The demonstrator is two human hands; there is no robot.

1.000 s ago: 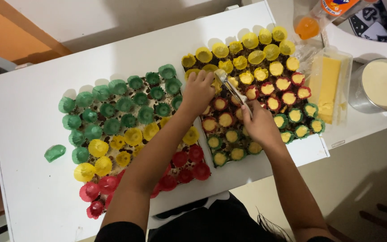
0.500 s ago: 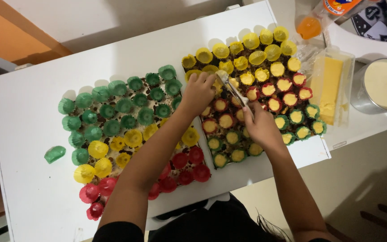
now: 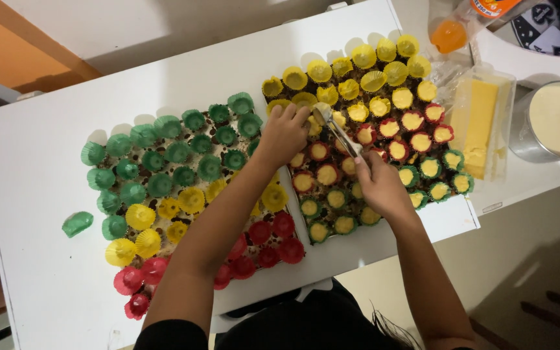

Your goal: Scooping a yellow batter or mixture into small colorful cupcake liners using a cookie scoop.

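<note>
My right hand (image 3: 380, 185) grips a metal spoon (image 3: 333, 126) whose bowl, loaded with pale cream, lies over a yellow paper cup at the left edge of the right-hand batch of cups (image 3: 384, 136). My left hand (image 3: 285, 133) rests with curled fingers on the cups right beside the spoon bowl; whether it pinches a cup is hidden. Many yellow, red and green cups in that right-hand batch hold pale cream filling. A second batch of green, yellow and red cups (image 3: 183, 194) with dark crumbs lies under my left forearm.
Both batches sit on a white table (image 3: 46, 168). A metal bowl of pale cream (image 3: 555, 120) and a clear plastic container with a yellow block (image 3: 481, 123) stand at the right. One green cup (image 3: 77, 223) lies apart at the left. A bottle with an orange cap (image 3: 452, 32) lies at the top right.
Both hands stay over the right-hand batch; the spoon and hands have barely shifted. The view has moved slightly.
</note>
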